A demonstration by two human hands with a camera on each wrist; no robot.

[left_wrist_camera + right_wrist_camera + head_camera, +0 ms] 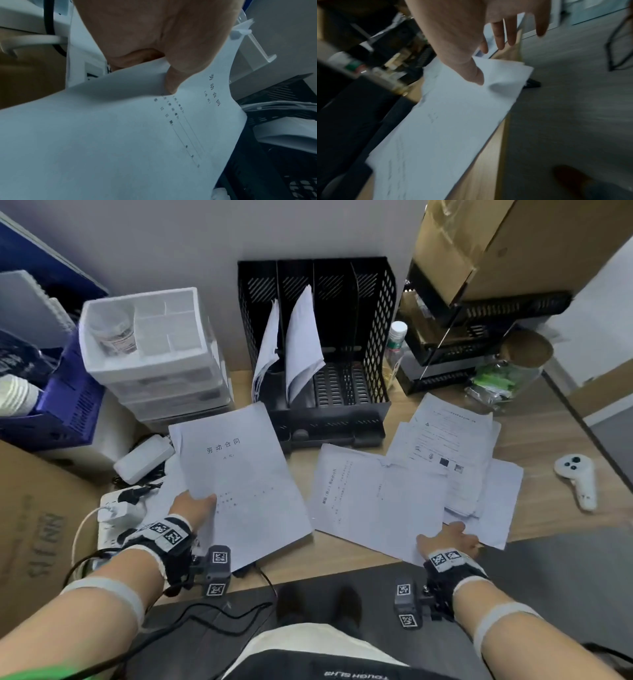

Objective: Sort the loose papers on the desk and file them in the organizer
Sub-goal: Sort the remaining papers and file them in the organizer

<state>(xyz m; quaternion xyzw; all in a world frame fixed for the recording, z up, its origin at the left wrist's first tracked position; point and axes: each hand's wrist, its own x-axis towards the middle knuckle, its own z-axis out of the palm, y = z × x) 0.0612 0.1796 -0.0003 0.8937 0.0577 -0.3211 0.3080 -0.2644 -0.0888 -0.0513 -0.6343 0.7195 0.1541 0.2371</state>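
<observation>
Cataloguing by view, we began with the head camera. Item: our left hand pinched the lower corner of a titled cover sheet, thumb on top, the sheet lifted at a slant in front of the black organizer. Item: two bundles of filed papers leaned in the organizer's left slots; the right slots looked bare. Item: loose papers lay fanned over the wooden desk, overlapping, some poking past its front edge. Item: our right hand rested on their near edge; the finger state was not readable there. Also entered: a white controller, a white drawer unit, a power strip.

Left wrist view. Entered what the head view hid: the thumb bore down on the printed sheet with the other fingers curled beneath, and the paper buckled at the pinch. The form lines under the heading were visible only here.

Right wrist view, blurred. Entered: the thumb pressed the top sheet's corner, fingers spread and straight beyond it, gripping nothing. Only this view showed the stack overhanging the desk edge above the floor.

Risks, as we judged them: the one-corner pinch could let the cover sheet droop and catch on a slot divider; a sideways drag by the right hand could push overhanging sheets off the desk.
</observation>
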